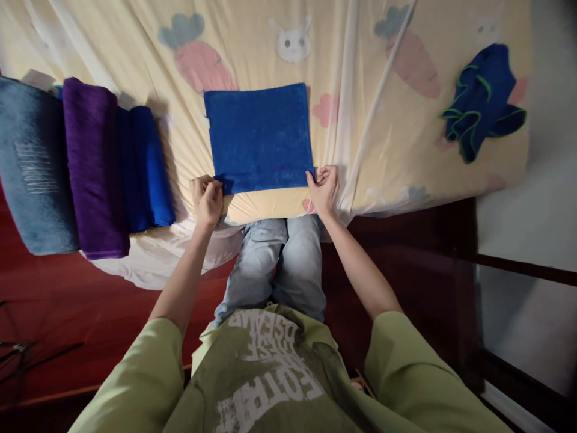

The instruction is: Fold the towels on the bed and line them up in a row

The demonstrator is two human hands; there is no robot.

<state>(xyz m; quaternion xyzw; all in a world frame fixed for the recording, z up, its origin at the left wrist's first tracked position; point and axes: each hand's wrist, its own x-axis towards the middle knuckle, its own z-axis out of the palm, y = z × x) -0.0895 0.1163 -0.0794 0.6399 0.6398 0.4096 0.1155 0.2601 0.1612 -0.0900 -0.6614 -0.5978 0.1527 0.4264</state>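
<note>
Head view: left hand [207, 198] and right hand [323, 187] each pinch 1 near corner of blue towel [259, 137] on bed [396, 156]; mid-fold, next needs aligned edges.

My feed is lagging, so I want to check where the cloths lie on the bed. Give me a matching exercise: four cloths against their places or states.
Things:
1. flat blue towel
2. purple towel
3. crumpled blue cloth
4. grey-blue towel

Places or states:
A. bunched up alone, far right of the bed
B. outermost in the folded row on the left
C. near corners pinched by left hand and right hand
D. folded, between two other folded towels

Pairs: 1-C, 2-D, 3-A, 4-B
</note>
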